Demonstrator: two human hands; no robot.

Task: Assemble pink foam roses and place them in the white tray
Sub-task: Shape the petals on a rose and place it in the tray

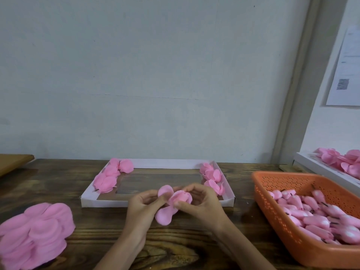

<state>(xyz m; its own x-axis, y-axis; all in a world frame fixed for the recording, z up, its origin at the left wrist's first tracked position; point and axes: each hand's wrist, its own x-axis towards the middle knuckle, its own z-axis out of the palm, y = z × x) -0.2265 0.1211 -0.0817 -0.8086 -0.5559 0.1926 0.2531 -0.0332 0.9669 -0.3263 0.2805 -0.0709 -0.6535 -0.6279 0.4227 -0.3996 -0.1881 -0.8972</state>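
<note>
Head view, down onto a wooden table (175, 246). Near the middle, above the tabletop and just in front of the tray (155, 164): a half-made rose (180, 197), held between both hands. Left hand (143, 203) with fingers curled, pinching loose petals at the rose's left side. Right hand (202, 201) with thumb and fingers clamped round the rose head. Inside the tray, finished roses (108, 178) along its left wall and other roses (213, 179) along its right wall. At near left, a petal pile (35, 234). At right, an orange basket (292, 182) full of buds (315, 213). Far right, a second tray (319, 168) with a rose heap (341, 160).
</note>
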